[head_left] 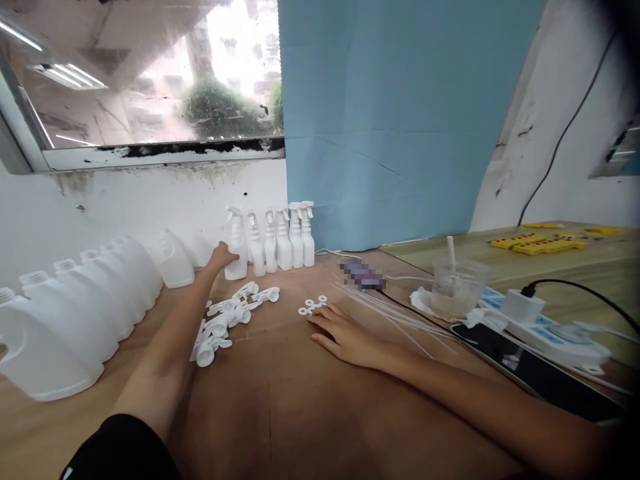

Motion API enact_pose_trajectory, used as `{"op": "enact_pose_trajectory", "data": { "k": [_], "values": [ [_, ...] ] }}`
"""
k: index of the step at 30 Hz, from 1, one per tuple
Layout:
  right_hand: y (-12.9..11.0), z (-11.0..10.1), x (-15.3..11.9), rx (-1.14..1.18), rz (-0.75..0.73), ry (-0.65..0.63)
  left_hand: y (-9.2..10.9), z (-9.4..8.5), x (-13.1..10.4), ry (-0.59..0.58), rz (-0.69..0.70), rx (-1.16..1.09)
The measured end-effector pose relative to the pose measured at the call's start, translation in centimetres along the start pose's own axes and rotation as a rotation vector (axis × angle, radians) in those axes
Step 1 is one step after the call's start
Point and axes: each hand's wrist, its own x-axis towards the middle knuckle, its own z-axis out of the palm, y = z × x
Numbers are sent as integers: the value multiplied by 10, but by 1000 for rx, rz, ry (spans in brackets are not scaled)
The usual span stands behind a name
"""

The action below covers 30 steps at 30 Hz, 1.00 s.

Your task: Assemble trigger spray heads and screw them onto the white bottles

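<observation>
At the left end of a row of white spray bottles [283,248], my left hand [223,256] reaches to one spray bottle [237,245]. The thumb lies across that bottle's near side; the other fingers are mostly hidden. The bottle is upright with its trigger head on. My right hand [345,335] rests palm down on the table with fingers loosely spread. Its fingertips are beside several small white washers [303,311] and hold nothing visible. Between my arms lies a loose pile of white trigger sprayer heads [229,317].
Open-necked white bottles [65,327] line the left side. Thin clear tubes [395,313] lie right of my right hand. Farther right are a phone [363,275], a plastic cup with a straw [457,287], a power strip [560,343] with cables, and yellow pieces [545,245].
</observation>
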Motion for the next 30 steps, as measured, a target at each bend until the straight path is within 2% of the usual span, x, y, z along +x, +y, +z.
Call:
{"op": "enact_pose_trajectory", "data": {
  "k": [5, 16, 23, 30],
  "values": [
    [-2, -2, 1, -8, 6, -15, 4, 19, 2, 4, -37, 7],
    [-1, -7, 1, 21, -5, -27, 21, 44, -2, -39, -38, 65],
    [-3, -11, 2, 22, -4, -38, 26, 37, -3, -126, -103, 20],
    [-2, -9, 2, 38, -20, -15, 32, 19, -12, -207, -62, 87]
  ]
}}
